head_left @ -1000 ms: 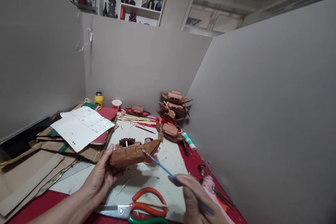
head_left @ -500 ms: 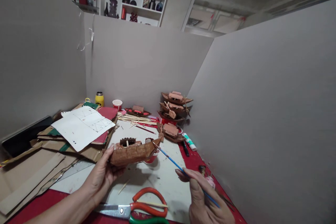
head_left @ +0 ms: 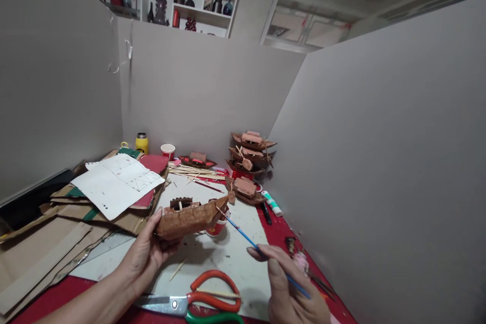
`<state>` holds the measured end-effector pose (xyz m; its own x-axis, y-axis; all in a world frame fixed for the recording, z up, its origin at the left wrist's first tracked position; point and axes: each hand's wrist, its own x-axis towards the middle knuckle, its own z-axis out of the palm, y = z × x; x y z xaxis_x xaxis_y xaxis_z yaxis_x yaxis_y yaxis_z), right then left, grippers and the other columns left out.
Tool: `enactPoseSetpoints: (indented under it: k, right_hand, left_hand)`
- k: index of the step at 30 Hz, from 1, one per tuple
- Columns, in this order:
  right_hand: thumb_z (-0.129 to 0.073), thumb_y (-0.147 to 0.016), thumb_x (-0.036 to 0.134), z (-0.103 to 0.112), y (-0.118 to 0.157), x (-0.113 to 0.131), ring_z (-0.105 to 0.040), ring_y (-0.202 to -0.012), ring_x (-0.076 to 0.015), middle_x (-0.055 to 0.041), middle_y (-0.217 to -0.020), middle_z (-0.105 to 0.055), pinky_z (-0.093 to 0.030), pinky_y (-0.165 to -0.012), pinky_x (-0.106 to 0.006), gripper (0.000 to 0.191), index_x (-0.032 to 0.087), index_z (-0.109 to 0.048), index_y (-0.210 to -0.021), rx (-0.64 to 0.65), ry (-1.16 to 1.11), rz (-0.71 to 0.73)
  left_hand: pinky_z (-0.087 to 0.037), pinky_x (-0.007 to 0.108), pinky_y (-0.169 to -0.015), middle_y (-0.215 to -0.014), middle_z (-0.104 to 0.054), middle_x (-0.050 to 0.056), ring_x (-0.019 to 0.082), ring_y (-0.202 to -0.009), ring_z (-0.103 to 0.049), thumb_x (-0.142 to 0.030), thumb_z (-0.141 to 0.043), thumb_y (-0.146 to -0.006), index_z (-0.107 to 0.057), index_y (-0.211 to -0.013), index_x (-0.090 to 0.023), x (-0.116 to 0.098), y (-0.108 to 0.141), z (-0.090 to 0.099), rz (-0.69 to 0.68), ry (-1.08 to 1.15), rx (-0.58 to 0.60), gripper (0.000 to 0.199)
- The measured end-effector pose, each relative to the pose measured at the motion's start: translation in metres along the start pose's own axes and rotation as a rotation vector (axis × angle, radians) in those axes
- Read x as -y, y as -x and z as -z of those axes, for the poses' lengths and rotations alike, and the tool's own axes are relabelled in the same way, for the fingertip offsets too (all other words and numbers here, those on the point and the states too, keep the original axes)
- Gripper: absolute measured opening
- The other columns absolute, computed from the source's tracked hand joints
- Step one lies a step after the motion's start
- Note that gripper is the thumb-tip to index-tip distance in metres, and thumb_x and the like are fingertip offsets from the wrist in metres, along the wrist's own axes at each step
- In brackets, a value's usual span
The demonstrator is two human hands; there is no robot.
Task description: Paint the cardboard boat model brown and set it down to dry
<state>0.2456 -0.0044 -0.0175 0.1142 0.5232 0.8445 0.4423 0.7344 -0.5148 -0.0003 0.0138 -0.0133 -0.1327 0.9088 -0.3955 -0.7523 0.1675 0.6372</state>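
Note:
A brown model boat (head_left: 190, 220) is held above the table by my left hand (head_left: 146, 250), whose fingers wrap its near left end. The boat's pointed end rises toward the right. My right hand (head_left: 292, 283) pinches a thin blue paintbrush (head_left: 243, 233), and the brush tip touches or nearly touches the hull close to that point. Behind the boat stands a red paper cup (head_left: 217, 229), partly hidden by it. Scissors (head_left: 212, 296) with orange and green handles lie below the hands, a thin stick across the orange loop.
Stacked model boats (head_left: 252, 152) stand at the back right, with another boat (head_left: 245, 189) in front. Thin wooden sticks (head_left: 197, 172) lie near the back. Cardboard (head_left: 34, 263) and a drawn sheet (head_left: 121, 185) cover the left. A yellow bottle (head_left: 142, 143) and white-rimmed cup (head_left: 167, 151) stand behind.
My right hand and the paintbrush have shifted slightly left, the tip moving a little along the hull. The boat has tilted slightly in my left hand, and the whole view has shifted a bit.

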Motion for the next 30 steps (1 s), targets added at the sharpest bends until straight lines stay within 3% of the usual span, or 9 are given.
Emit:
enactPoseSetpoints:
  k: [3,8,15,24,30]
  right_hand:
    - [-0.057,-0.095,0.020,0.001,0.001,0.000,-0.076,-0.076,-0.0224,-0.0072,-0.082,-0.078,-0.063,-0.070,-0.035,0.017,0.020,-0.074,-0.101,0.055,-0.037,0.054]
    - [-0.058,-0.094,0.018,0.003,0.002,-0.009,-0.076,-0.075,-0.0202,-0.0062,-0.085,-0.079,-0.063,-0.076,-0.033,0.018,0.020,-0.072,-0.106,-0.037,0.033,-0.072]
    - [-0.055,-0.095,0.016,0.003,0.002,0.005,-0.074,-0.078,-0.0205,-0.0066,-0.085,-0.078,-0.063,-0.069,-0.032,0.022,0.021,-0.071,-0.109,0.179,-0.129,0.168]
    - [-0.059,-0.093,0.015,0.010,0.010,-0.001,-0.074,-0.080,-0.0235,-0.0086,-0.087,-0.076,-0.063,-0.069,-0.039,0.019,0.019,-0.074,-0.105,-0.079,-0.115,0.072]
    - [-0.056,-0.096,0.017,0.007,0.005,0.004,-0.074,-0.081,-0.0227,-0.0090,-0.092,-0.077,-0.065,-0.069,-0.038,0.022,0.020,-0.072,-0.110,0.037,-0.102,0.106]
  left_hand:
    - [-0.060,0.033,-0.061,-0.091,-0.074,0.010,0.020,-0.068,-0.070,-0.031,-0.067,-0.087,-0.062,-0.116,-0.016,-0.001,0.002,-0.003,-0.004,0.000,-0.002,0.033]
    - [-0.060,0.034,-0.063,-0.092,-0.074,0.010,0.020,-0.070,-0.070,-0.031,-0.067,-0.087,-0.062,-0.115,-0.016,-0.003,0.004,-0.003,-0.003,0.002,0.012,0.032]
    - [-0.060,0.032,-0.063,-0.093,-0.074,0.011,0.020,-0.070,-0.071,-0.034,-0.065,-0.089,-0.062,-0.115,-0.017,-0.003,0.005,-0.003,-0.001,-0.018,0.034,0.032]
    - [-0.060,0.032,-0.061,-0.088,-0.074,0.013,0.021,-0.065,-0.071,-0.038,-0.062,-0.091,-0.057,-0.123,-0.014,-0.006,0.002,0.000,0.052,0.019,0.044,0.040]
    - [-0.059,0.030,-0.055,-0.081,-0.073,0.013,0.021,-0.058,-0.069,-0.041,-0.064,-0.088,-0.055,-0.129,-0.011,-0.008,0.003,-0.002,0.113,0.019,0.048,0.052]
